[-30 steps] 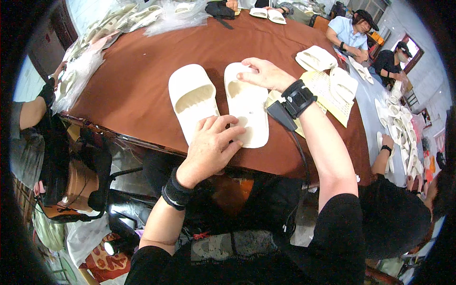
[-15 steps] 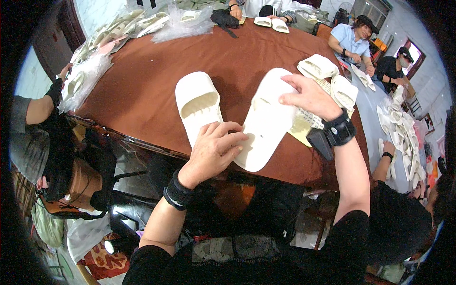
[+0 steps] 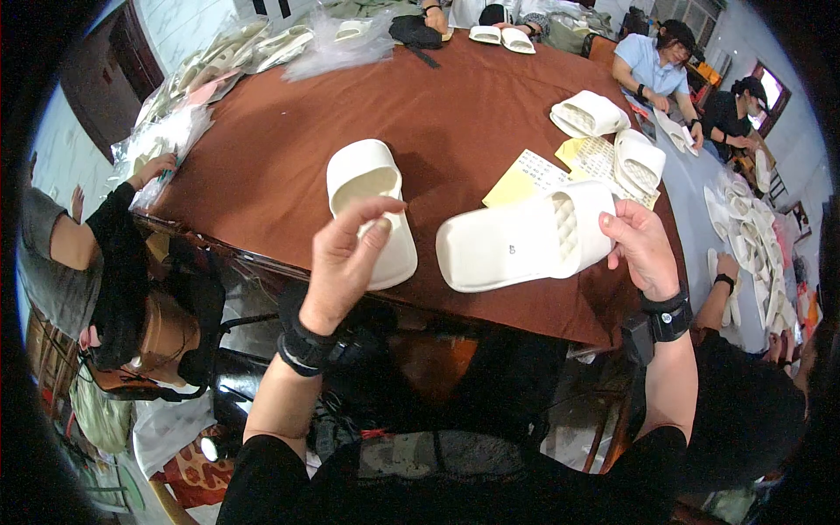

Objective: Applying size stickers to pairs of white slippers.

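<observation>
Cream-white slipper (image 3: pixel 516 245) over the brown tablecloth (image 3: pixel 271 166), near its edge: my right hand (image 3: pixel 645 248) pinches the toe end between thumb and fingers. My left hand (image 3: pixel 344 258), thumb and fingers parted, holds nothing, overlaps a second slipper (image 3: pixel 399 254); whether touching, I can't tell. Beyond: yellow printed sheets (image 3: pixel 527 178), two more slippers (image 3: pixel 604 108). Far left: clear plastic bags (image 3: pixel 185 129), pale slippers (image 3: pixel 217 56) inside.

The table (image 3: pixel 262 157), covered with brown cloth, carries one white moulded slipper (image 3: pixel 395 248), strap end facing away. To its right: yellow paper sheets (image 3: pixel 527 179) and two white strapped slippers (image 3: pixel 591 113). Along the far edge: clear plastic bags (image 3: pixel 306 57), a black fabric item (image 3: pixel 415 32) and a small-looking white slipper pair (image 3: pixel 518 40).
</observation>
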Demonstrator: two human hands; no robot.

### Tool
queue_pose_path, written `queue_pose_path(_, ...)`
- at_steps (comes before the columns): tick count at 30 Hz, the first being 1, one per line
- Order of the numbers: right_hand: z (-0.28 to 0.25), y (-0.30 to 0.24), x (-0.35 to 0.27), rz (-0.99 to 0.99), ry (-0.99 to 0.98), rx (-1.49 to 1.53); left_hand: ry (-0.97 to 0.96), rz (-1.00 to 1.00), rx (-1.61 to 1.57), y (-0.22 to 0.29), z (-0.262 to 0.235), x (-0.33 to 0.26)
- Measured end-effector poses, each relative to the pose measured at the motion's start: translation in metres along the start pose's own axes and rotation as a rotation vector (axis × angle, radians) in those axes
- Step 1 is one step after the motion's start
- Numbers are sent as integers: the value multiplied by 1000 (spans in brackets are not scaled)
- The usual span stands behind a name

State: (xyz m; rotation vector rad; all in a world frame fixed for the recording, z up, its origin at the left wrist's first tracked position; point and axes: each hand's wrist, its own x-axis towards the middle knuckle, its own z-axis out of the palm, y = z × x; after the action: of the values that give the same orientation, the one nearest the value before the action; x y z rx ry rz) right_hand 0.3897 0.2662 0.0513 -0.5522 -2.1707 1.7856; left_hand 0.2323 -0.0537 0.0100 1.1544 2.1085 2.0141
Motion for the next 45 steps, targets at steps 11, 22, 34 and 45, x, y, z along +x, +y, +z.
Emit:
queue_pose_path(11,43,18,-22,127,-213,538,53,-29,560,-68,-78,63)
queue_pose_path(22,90,9,-50,156,-319,836,-85,-3,546,-83,-87,55)
queue_pose_path(34,122,1,-56,57,-286,859,104,75,624,-73,-59,36)
queue_pose_path(45,173,0,-37,-93,-295,882,118,90,537,-75,-60,35)
